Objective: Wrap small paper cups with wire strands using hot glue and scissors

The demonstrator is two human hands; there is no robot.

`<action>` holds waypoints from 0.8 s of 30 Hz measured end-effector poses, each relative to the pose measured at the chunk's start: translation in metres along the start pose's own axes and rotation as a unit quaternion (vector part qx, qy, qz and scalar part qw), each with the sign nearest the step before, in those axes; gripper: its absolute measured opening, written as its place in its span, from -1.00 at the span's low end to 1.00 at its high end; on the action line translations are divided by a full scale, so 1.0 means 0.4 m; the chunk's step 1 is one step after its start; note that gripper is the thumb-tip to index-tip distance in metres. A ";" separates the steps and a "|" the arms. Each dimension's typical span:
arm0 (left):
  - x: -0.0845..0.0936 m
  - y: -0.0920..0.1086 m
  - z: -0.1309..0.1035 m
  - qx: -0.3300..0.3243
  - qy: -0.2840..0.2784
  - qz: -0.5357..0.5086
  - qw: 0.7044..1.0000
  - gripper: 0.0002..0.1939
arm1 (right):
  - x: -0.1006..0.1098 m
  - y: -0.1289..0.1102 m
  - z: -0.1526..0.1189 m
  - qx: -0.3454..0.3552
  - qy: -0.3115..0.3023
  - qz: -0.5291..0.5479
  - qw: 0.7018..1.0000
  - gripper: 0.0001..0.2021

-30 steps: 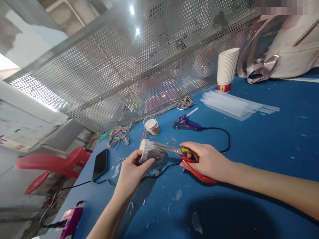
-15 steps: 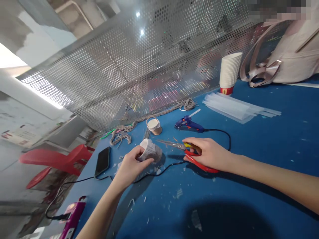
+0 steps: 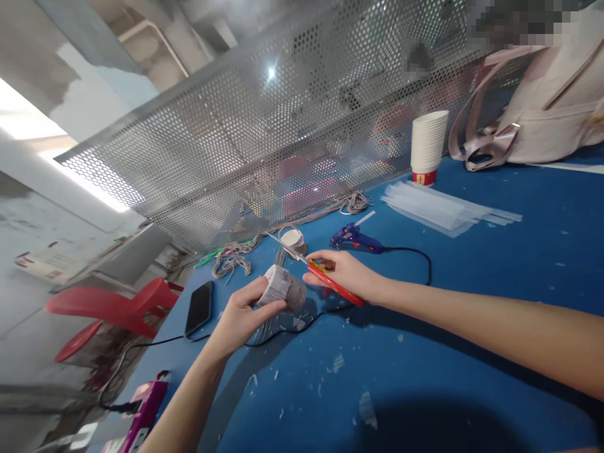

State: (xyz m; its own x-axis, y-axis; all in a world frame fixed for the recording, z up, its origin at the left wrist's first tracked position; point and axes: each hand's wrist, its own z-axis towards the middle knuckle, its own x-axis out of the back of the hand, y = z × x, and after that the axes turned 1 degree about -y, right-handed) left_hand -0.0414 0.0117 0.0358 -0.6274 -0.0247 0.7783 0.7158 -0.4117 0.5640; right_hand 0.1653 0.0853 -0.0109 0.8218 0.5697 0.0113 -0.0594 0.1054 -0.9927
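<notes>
The cord-wrapped cup (image 3: pixel 280 288), pale around its rim, is tilted over the desk (image 3: pixel 434 365), pinched between the thumb and fingers of the left hand (image 3: pixel 245 311); a light grip would probably spare its wall. The right hand (image 3: pixel 352 274) is curled around the red-handled scissors (image 3: pixel 333 284), whose blades point past the cup across the small handled bucket (image 3: pixel 293 238). Minding the tips there seems wise, as does avoiding the black cable (image 3: pixel 326 311) nearby.

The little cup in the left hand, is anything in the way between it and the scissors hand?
Nothing visible stands between the cup and the right hand. Its scissors point past the cup and cross in front of the small bucket in this view.
</notes>
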 end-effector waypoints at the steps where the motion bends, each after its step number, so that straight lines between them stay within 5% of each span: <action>1: 0.001 0.000 -0.003 -0.006 -0.004 -0.002 1.000 -0.83 | -0.009 0.005 0.003 -0.006 -0.004 0.020 1.000 -0.56; 8: 0.010 -0.001 -0.015 0.002 -0.059 -0.014 0.998 -0.70 | -0.023 0.029 -0.017 -0.016 -0.018 0.025 0.999 -0.43; 12: 0.011 -0.020 -0.011 0.011 -0.043 -0.027 0.999 -0.60 | 0.003 0.030 -0.036 -0.004 -0.020 -0.010 1.000 -0.44; 17: 0.001 -0.042 0.000 -0.024 -0.024 -0.016 0.999 -0.72 | 0.019 0.036 -0.042 -0.033 -0.018 0.002 0.999 -0.44; 24: -0.015 -0.020 0.013 -0.082 -0.082 -0.003 0.993 -0.94 | -0.022 0.038 -0.013 -0.054 0.038 0.058 0.996 -0.41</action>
State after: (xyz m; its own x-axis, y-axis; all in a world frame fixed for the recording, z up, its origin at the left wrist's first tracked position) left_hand -0.0416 0.0200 0.0279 -0.5631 0.1212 0.8174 0.6443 -0.5549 0.5262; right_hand 0.1602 0.0776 -0.0268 0.8537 0.5091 -0.1096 -0.0984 -0.0490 -0.9939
